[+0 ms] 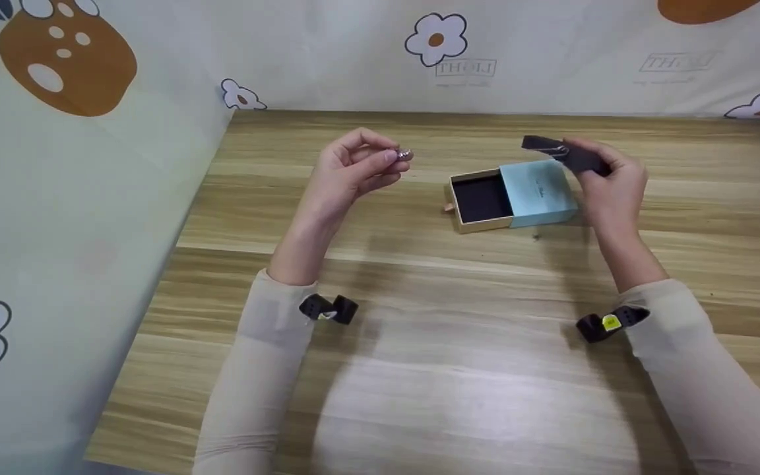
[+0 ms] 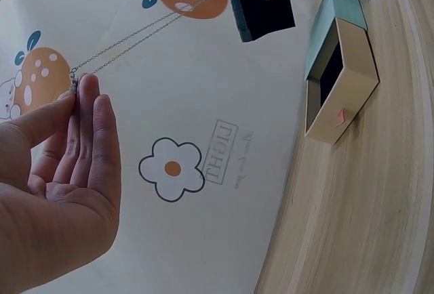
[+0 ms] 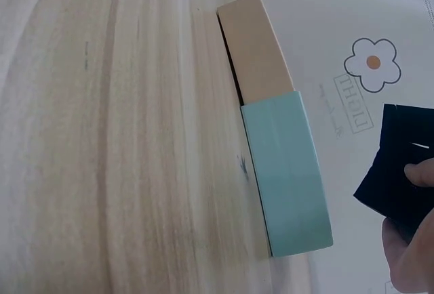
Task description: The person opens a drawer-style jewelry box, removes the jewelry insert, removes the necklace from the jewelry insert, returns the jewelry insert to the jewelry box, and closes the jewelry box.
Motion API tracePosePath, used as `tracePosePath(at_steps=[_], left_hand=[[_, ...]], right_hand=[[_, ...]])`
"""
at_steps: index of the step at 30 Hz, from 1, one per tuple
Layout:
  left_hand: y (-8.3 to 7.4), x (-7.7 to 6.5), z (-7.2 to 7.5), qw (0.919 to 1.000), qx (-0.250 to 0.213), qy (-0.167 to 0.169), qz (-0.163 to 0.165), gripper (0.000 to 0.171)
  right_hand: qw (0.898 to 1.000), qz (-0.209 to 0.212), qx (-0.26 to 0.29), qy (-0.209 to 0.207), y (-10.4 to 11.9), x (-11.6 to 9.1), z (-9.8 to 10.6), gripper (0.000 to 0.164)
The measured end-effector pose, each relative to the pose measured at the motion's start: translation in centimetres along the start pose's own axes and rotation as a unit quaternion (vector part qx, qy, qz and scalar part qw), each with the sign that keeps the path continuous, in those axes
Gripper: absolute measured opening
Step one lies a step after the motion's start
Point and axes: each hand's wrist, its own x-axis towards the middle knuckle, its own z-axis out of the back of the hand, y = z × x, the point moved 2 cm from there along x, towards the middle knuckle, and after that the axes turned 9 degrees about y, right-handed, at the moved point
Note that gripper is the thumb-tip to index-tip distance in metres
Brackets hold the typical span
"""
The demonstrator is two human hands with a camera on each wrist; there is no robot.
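Note:
My left hand [image 1: 352, 168] pinches a small silvery piece [image 1: 405, 155] of a necklace between thumb and fingertips, raised over the table. In the left wrist view, two strands of the thin necklace chain [image 2: 122, 44] run from those fingertips to a black insert pad [image 2: 268, 13]. That pad is gripped by my right hand [image 1: 619, 188], thumb on one face, above the right end of a light blue box sleeve [image 1: 538, 191]. A cream drawer [image 1: 485, 226] with a dark lining sticks partly out of the sleeve toward the left.
Under everything lies a wood-grain table [image 1: 419, 297]. A patterned cloth [image 1: 327, 59] with flowers and orange fruit hangs along the back and left. A small pinkish pull tab [image 1: 448, 208] projects from the drawer's front. Each sleeve cuff carries a black wrist camera [image 1: 344, 309].

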Motion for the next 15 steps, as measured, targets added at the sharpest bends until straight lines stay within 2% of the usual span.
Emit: tracePosePath(at_steps=[5, 15], left_hand=[[-0.5, 0.0, 0.1, 1.0, -0.006, -0.006, -0.001, 0.016], [-2.5, 0.5, 0.4, 0.9997, -0.006, -0.01, -0.02, 0.015]], right_hand=[[1.0, -0.013, 0.017, 0.006, 0.5, 0.1, 0.0, 0.029], [0.999, 0.002, 0.038, 0.014, 1.9, 0.5, -0.6, 0.024]])
